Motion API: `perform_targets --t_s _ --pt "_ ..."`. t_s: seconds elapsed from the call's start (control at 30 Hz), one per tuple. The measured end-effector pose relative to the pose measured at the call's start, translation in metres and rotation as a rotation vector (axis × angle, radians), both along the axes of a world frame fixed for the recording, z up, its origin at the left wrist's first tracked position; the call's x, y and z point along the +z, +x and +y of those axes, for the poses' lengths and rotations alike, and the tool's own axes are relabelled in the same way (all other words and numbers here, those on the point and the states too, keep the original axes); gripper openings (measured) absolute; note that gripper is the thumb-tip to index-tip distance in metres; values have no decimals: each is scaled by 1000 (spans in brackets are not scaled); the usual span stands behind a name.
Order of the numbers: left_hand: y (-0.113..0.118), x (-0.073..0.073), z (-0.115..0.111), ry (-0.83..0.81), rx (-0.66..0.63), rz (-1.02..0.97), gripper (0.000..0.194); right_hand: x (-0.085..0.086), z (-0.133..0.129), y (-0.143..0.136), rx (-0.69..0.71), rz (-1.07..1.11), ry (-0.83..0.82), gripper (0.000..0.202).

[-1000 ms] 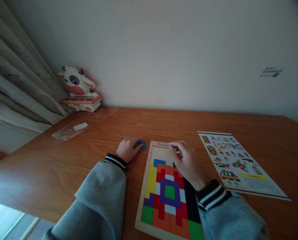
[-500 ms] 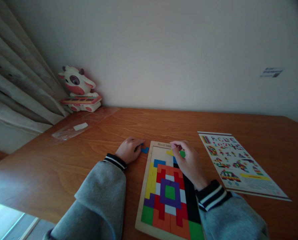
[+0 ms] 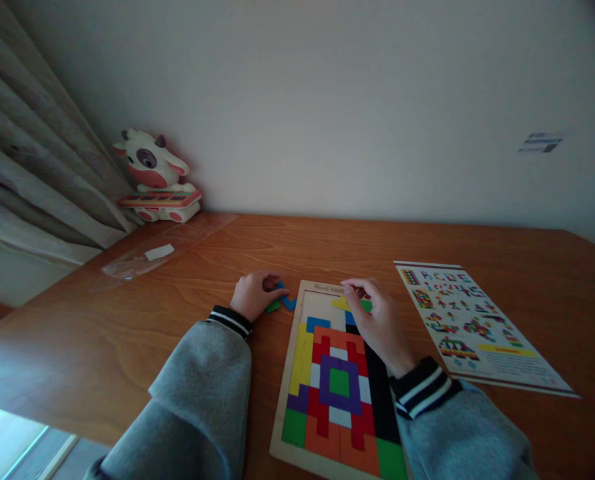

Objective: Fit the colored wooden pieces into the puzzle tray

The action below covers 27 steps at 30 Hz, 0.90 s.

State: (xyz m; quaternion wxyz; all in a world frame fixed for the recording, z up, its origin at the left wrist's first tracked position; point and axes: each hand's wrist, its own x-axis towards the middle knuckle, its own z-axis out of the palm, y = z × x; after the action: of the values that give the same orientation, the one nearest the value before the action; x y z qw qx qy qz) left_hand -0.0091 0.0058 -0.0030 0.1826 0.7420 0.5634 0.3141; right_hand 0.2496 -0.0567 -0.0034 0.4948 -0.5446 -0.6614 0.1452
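Grey-sleeved left hand (image 3: pixel 254 295), mid-frame: curled at green piece (image 3: pixel 273 307) and blue pieces (image 3: pixel 289 304), grip unclear; wooden puzzle board (image 3: pixel 313 287), lower centre; my right hand (image 3: pixel 374 317) over its upper right, fingers bent, contents hidden; printed sheet (image 3: pixel 477 320), right.

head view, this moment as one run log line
left hand: fingers at blue angular piece and flat green piece, beside pale wooden puzzle tray | right hand: over tray's far end | grips: unclear

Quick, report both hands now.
Left hand: partly curled by a blue piece and green piece; grip unclear.
Right hand: curled over the board; grip unclear.
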Motion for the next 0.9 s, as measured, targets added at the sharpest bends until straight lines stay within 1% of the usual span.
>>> perform_targets --t_s 0.13,0.3,0.37,0.43,0.53,0.57,0.63,0.7,0.8,0.9 --pt "0 1 6 -87 41 -29 34 0 0 0 -3 14 1 22" --pt "2 -2 13 -159 -27 -125 31 1 0 0 -14 14 8 23" --pt "4 -3 13 -148 -56 -173 34 1 -1 0 -11 14 8 24" --pt "8 -2 10 -102 -68 -183 33 2 -2 0 -3 17 8 24" --pt "16 4 2 -11 -67 -146 18 4 -3 -1 20 20 17 22" --pt "20 7 -1 18 -79 -142 16 5 -3 -1 35 18 20 21" --pt "27 11 -8 61 -142 -185 18 5 -4 -3 88 4 6 19" --pt "35 12 -15 65 -192 -309 22 5 -6 -5 165 -11 -17 18" --pt "45 10 -24 21 -247 -515 23 5 -8 -10 302 12 -61 21" --pt "52 9 -31 -48 -310 -604 22 7 -11 -14 401 55 -118 22"
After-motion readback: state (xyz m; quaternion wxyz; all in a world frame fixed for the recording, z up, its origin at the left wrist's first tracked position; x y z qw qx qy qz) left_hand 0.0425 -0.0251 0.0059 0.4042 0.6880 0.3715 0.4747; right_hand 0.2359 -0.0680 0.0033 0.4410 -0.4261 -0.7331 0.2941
